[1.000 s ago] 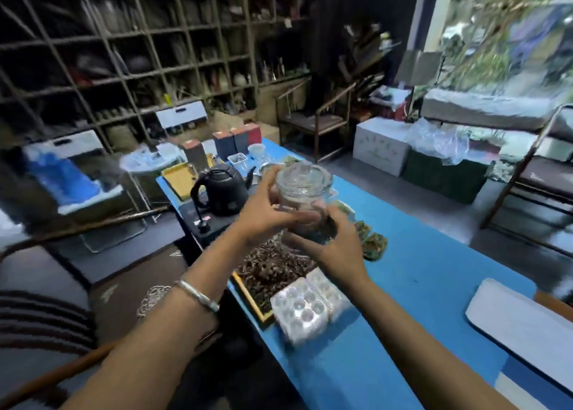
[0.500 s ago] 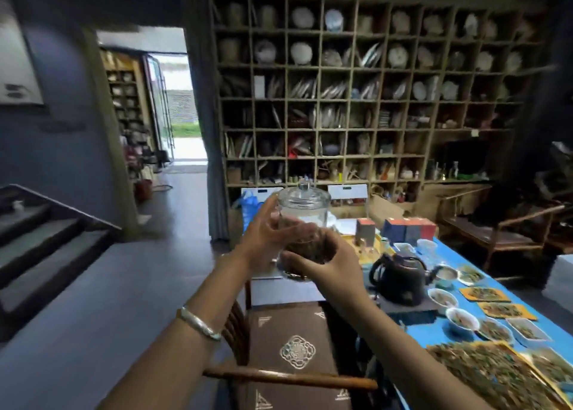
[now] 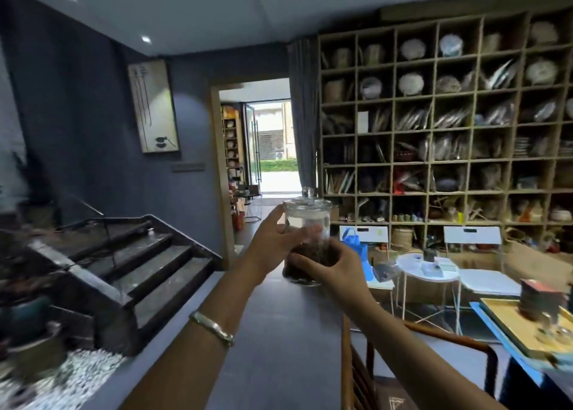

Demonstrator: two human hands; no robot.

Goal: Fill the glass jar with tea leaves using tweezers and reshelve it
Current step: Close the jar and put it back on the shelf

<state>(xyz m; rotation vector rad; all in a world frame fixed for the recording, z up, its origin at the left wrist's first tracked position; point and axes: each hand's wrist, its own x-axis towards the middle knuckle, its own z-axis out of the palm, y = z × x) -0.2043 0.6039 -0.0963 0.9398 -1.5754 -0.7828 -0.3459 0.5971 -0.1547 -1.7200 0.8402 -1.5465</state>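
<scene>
A clear glass jar [image 3: 305, 220] with a knobbed glass lid, its lower part dark with tea leaves, is held up in front of me at chest height. My left hand [image 3: 274, 248] grips the jar's left side, thumb and fingers wrapped around the wall. My right hand [image 3: 328, 262] cups the jar's lower right and bottom, fingers curled round it. No tweezers are in view. A tall wooden grid shelf [image 3: 434, 161] packed with tea cakes, baskets and boxes fills the wall to the right, beyond the jar.
A dark staircase [image 3: 130, 261] rises at left. An open doorway [image 3: 263, 149] lies straight ahead. A wooden chair [image 3: 403, 347] stands below my right arm. White folding chairs and a round white table [image 3: 428, 267] sit before the shelf. The blue table's corner with a yellow tray [image 3: 508, 326] is at right.
The view has swung left, away from the blue table and its tea trays, toward the staircase and doorway. Both hands keep the same hold on the jar, carried in front of me.
</scene>
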